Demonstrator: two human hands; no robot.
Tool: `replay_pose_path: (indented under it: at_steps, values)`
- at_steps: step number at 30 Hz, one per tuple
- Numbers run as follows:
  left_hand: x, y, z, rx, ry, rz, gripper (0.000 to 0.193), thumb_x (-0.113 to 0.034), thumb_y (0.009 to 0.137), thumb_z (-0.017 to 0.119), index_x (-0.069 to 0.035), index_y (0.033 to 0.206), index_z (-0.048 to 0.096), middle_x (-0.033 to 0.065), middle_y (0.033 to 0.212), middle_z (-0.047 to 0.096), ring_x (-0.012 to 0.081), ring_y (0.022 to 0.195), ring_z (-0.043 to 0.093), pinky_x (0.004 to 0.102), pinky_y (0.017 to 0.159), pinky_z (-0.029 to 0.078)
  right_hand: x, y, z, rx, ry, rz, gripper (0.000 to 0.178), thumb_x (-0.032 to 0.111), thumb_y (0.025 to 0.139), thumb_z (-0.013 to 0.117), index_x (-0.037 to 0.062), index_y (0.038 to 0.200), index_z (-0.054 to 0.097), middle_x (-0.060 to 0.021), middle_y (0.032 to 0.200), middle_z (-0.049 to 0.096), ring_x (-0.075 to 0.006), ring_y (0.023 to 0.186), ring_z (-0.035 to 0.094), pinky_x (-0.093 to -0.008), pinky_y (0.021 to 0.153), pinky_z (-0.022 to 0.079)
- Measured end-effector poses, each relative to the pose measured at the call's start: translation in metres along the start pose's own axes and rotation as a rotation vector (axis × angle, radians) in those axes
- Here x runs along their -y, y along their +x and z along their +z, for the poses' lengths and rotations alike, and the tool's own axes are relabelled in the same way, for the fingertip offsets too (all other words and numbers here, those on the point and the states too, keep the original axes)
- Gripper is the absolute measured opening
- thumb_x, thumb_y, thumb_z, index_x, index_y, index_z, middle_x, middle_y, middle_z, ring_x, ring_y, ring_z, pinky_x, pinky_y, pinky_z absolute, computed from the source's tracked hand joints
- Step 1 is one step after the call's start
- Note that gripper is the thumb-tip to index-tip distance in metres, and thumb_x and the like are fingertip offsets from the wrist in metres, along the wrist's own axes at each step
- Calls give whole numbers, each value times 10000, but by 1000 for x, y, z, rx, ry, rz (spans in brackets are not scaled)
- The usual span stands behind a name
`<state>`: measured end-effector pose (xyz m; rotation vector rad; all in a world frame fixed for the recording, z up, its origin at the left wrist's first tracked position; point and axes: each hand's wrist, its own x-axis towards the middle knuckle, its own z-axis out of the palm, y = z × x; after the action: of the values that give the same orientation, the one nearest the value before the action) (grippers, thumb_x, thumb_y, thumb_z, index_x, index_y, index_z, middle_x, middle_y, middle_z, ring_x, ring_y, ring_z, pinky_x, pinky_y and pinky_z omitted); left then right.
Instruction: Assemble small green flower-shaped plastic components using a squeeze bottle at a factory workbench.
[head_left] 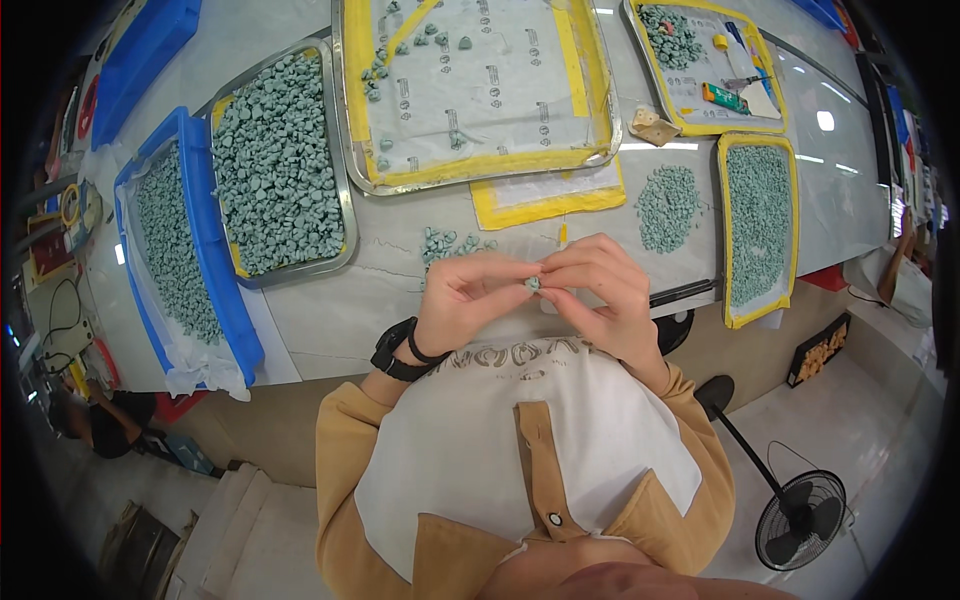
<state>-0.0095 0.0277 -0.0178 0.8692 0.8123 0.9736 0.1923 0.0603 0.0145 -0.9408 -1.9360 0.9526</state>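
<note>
Between my two hands, close in front of my chest, is a small grey-green stone-like piece (533, 284). My left hand (465, 295), with a black watch on the wrist, pinches it between thumb and forefinger. From the other side the fingertips of my right hand (602, 285) close on the same piece and partly cover it. Just beyond my left hand, a loose cluster of similar pieces (455, 243) lies on the table. A flat heap of smaller green pieces (668, 208) lies beyond my right hand.
A metal tray of larger pieces (280, 150) and a blue tray (243, 345) stand left. Ahead is a big paper-lined tray (500, 100) with few pieces. At right are a yellow-edged tray (792, 220) and another holding tools (728, 98). A fan (800, 515) stands on the floor.
</note>
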Motion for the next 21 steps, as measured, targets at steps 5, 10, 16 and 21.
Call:
replay_pose_path:
  at_steps: [5, 10, 16, 21]
  values:
    - [-3, 5, 7, -21, -15, 16, 270, 128, 843, 571, 54, 1089, 653, 158, 1082, 649, 190, 944, 657, 285, 819, 548, -4, -1, 1, -32, -32, -5, 224, -52, 648, 724, 30, 849, 671, -88, 899, 684, -243, 792, 618, -324, 677, 485]
    - [-2, 1, 5, -21, -60, 65, 267, 131, 856, 551, 59, 1096, 643, 166, 1087, 644, 201, 951, 659, 292, 819, 554, 0, 3, 0, -11, 7, -10, 230, -47, 650, 736, 34, 849, 653, -79, 923, 680, -245, 754, 600, -321, 653, 495]
    - [1, -7, 4, -86, -31, 156, 262, 110, 850, 568, 38, 1084, 660, 139, 1085, 652, 182, 962, 645, 299, 831, 549, 5, 6, 13, -9, -35, -42, 227, -49, 646, 727, 36, 826, 618, -80, 923, 673, -244, 731, 587, -320, 629, 481]
    - [-2, -26, -7, -116, 60, 217, 220, 105, 857, 566, 57, 1056, 645, 165, 1068, 644, 191, 913, 653, 304, 798, 556, 16, 5, 33, -11, -61, -67, 233, -77, 634, 715, 30, 820, 622, -102, 913, 680, -247, 765, 610, -323, 660, 486]
